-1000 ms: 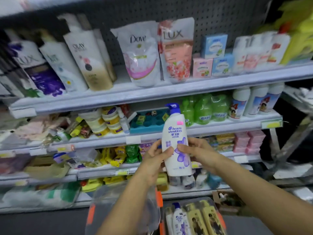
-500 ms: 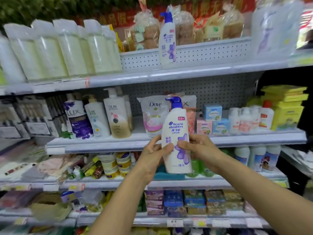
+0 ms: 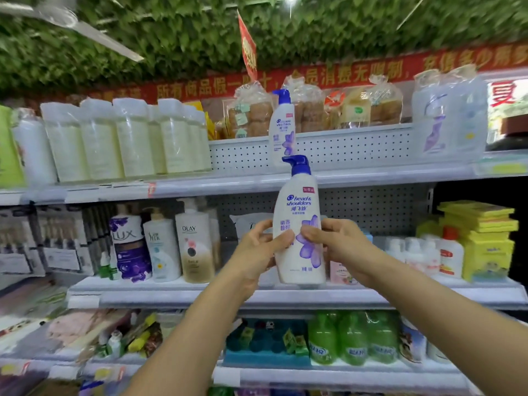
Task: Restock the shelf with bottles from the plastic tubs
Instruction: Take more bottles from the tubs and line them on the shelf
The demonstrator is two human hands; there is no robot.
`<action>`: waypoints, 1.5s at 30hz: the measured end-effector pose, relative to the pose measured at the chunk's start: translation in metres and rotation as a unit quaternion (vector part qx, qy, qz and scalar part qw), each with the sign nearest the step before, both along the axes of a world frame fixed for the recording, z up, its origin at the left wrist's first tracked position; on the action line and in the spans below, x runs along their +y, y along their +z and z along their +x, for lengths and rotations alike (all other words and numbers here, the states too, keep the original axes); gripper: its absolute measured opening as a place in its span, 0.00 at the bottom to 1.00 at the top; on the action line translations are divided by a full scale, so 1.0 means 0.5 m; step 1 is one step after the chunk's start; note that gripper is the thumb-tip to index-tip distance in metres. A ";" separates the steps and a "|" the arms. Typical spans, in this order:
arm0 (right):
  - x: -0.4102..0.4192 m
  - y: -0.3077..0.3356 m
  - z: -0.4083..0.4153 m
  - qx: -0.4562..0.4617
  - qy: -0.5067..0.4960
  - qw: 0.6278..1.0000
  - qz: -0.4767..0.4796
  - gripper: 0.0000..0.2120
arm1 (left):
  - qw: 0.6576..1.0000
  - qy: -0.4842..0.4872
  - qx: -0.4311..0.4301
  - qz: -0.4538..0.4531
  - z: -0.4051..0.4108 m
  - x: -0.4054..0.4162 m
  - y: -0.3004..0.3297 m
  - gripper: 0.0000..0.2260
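I hold a white Head & Shoulders pump bottle with a blue pump and a purple flower upright in front of the shelves. My left hand grips its left side with the thumb on the label. My right hand grips its right side. A second bottle of the same kind stands on the top shelf, just above and behind the held one. The plastic tubs are out of view.
White refill pouches fill the top shelf's left, bagged bread stands behind, and clear pouches are at its right. The shelf below holds Lux, Olay and other pump bottles, small white bottles and yellow boxes. Green bottles stand lower down.
My view has tilted upward and both hands have raised the bottle from the lower shelves toward the top shelf. The tubs have dropped out of view. My grip is unchanged.
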State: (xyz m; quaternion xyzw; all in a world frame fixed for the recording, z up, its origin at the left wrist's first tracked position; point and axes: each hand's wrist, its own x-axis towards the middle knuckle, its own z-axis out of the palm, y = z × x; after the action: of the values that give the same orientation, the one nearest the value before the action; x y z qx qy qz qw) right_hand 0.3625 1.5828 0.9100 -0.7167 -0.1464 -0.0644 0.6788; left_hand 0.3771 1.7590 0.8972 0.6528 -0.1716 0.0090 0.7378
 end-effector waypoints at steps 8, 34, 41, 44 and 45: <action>-0.006 0.127 0.069 -0.052 -0.016 0.999 0.002 0.11 | 0.997 0.013 -0.076 0.026 0.075 -0.008 0.133 0.19; 0.008 0.367 0.353 -0.161 -0.054 0.985 -0.018 0.15 | 0.980 0.035 -0.192 0.037 0.387 -0.027 0.381 0.20; -0.001 0.330 0.402 -0.092 -0.064 0.993 -0.038 0.17 | 0.988 0.045 -0.142 0.051 0.432 -0.035 0.336 0.20; -0.015 0.330 0.410 -0.055 -0.063 0.991 -0.102 0.18 | 0.986 0.042 -0.139 0.085 0.442 -0.034 0.329 0.27; -0.017 0.327 0.414 -0.046 -0.069 0.989 -0.124 0.18 | 0.983 0.044 -0.141 0.106 0.443 -0.035 0.327 0.29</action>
State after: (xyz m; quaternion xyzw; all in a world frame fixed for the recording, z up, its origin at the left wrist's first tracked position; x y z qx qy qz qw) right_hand 0.5694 1.5742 1.0735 -0.7999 -0.1341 -0.1254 0.5713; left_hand 0.5985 1.7417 1.0607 0.7266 -0.2445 0.1153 0.6316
